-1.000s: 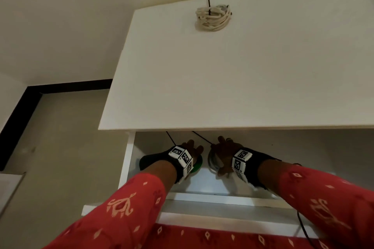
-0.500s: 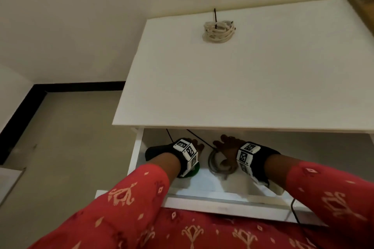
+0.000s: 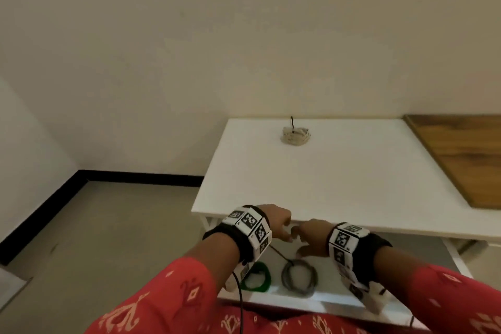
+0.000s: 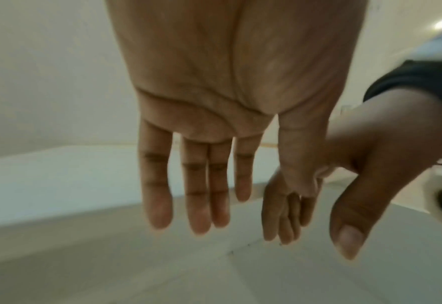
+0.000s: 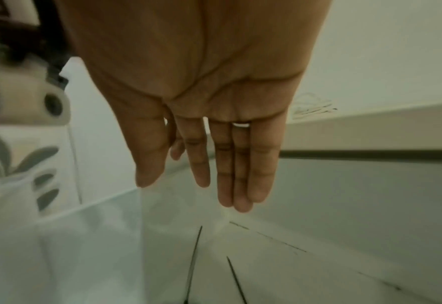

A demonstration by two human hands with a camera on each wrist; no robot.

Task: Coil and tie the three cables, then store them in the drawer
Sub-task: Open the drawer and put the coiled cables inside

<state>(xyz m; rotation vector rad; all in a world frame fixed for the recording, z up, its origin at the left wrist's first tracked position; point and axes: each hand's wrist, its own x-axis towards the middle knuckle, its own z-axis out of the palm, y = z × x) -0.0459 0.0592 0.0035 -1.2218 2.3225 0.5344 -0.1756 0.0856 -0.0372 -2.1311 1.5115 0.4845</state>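
Nearest the wearer, the open drawer [image 3: 311, 302] held two tied coils side by side: the green cable [image 3: 257, 278] on the left and the grey cable [image 3: 299, 276] just right of it, each laid flat, presumably so that the drawer could shut over them. A thin dark tie tail ran up and to the left from the grey coil.

Above the coils hung the left hand [image 3: 276, 222] and the right hand [image 3: 311, 236], close together near the front edge of the white tabletop [image 3: 352, 184]. Both were empty, which suggested that two cables had been stored.

Farther off, the beige cable [image 3: 295, 136] lay coiled near the tabletop's far edge, a dark tie tail standing upright from it; it was judged the last cable left to store.

The head view alone showed the three coils. The wrist views alone showed the palms: the left hand's fingers [image 4: 201, 195] and the right hand's fingers [image 5: 227, 164] were straight and relaxed, gripping nothing.
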